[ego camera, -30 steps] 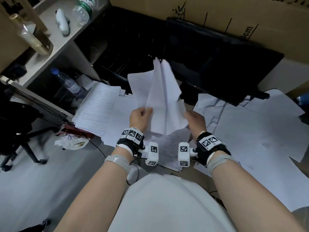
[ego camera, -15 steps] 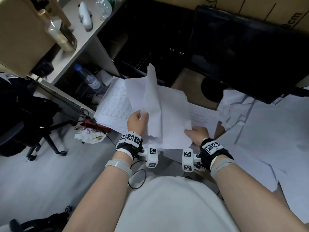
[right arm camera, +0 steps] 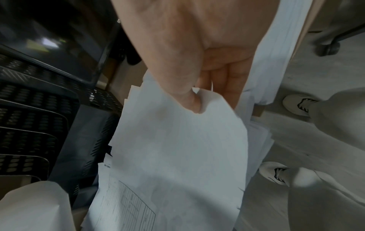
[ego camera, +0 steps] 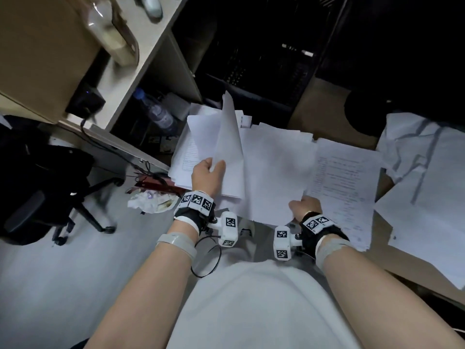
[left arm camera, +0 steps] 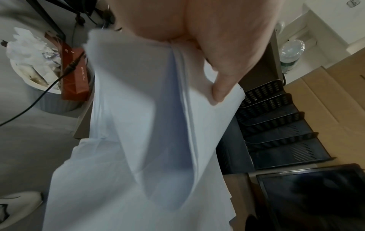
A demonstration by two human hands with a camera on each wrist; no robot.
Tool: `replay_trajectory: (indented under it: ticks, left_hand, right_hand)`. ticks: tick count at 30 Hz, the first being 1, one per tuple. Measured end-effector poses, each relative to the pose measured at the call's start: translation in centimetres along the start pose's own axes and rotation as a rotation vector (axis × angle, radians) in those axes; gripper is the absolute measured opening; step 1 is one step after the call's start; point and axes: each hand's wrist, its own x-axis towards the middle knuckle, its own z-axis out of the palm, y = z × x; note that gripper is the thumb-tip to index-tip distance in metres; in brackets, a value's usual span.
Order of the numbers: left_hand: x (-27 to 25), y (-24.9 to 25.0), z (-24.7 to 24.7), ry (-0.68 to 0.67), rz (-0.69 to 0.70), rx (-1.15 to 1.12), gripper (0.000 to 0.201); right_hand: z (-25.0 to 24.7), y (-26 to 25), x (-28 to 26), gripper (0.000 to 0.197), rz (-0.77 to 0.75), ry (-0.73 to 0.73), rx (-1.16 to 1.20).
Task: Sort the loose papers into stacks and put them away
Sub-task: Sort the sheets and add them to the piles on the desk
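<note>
Left hand [ego camera: 207,175] grip: pinching folded sheets [ego camera: 230,147] | right hand [ego camera: 303,206] grip: pinching blank sheet [ego camera: 274,170] corner | printed page [ego camera: 344,177]: beside blank sheet, on counter [ego camera: 324,117]

A stack of papers [ego camera: 274,170] is spread on the desk [ego camera: 324,114] in front of the person, with a printed sheet [ego camera: 344,182] to its right and loose sheets [ego camera: 427,187] farther right. Black trays [left arm camera: 276,125] are set behind, a bin [left arm camera: 49,100] on the floor to the left.
</note>
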Motion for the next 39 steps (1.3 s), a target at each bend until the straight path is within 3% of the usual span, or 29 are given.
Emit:
replay_trajectory:
  ticks: [5, 7, 10, 12, 14, 17, 21, 25, 28, 34, 37, 39]
  left_hand:
    - [1.3, 0.3, -1.2, -0.101, 0.054, 0.003, 0.025]
    - [1.6, 0.4, -1.6, -0.132, 0.088, 0.030, 0.032]
    - [2.2, 0.5, -1.5, -0.183, 0.110, 0.038, 0.044]
    - [2.4, 0.6, -1.2, -0.222, 0.098, 0.036, 0.045]
    - [2.2, 0.7, -0.9, -0.246, 0.085, 0.022, 0.038]
    - [2.1, 1.1, 0.0, -0.262, 0.068, 0.005, 0.041]
    - [2.2, 2.1, 1.0, -0.308, 0.110, -0.008, 0.036]
    - [2.7, 2.5, 1.2, -0.387, 0.167, -0.034, 0.033]
    - [3.1, 2.6, 1.4, -0.397, 0.187, -0.016, 0.035]
    - [2.9, 3.2, 1.7, -0.384, 0.233, -0.009, 0.029]
    - [3.2, 3.3, 1.5, -0.399, 0.251, -0.009, 0.035]
    - [3.4, 3.4, 1.3, -0.412, 0.251, -0.006, 0.041]
  right_hand:
    - [1.6, -1.4, -0.5, 0.011, 0.003, 0.085, 0.038]
    - [1.8, -2.1, -0.8, 0.009, 0.009, 0.101, 0.066]
    - [1.8, -3.3, -1.7, 0.062, 0.051, 0.107, 0.129]
    - [1.5, -4.2, -2.5, 0.072, -0.006, 0.168, 0.167]
    - [1.3, -5.3, -3.1, 0.061, -0.170, 0.172, 0.241]
    - [1.4, -7.9, -4.7, 0.043, -0.373, -0.040, 0.470]
    - [1.5, -10.8, -6.6, 0.057, -0.487, -0.202, 0.590]
    - [0.9, -10.9, -7.0, 0.065, -0.495, -0.252, 0.583]
    - [0.8, -11.0, -7.2, 0.054, -0.472, -0.271, 0.607]
    - [0.7, -11.1, -7.4, 0.026, -0.360, -0.169, 0.673]
    - [0.2, -11.0, -7.0, 0.044, -0.347, -0.111, 0.585]
    - [0.0, -10.7, -6.7, 0.041, -0.378, -0.055, 0.495]
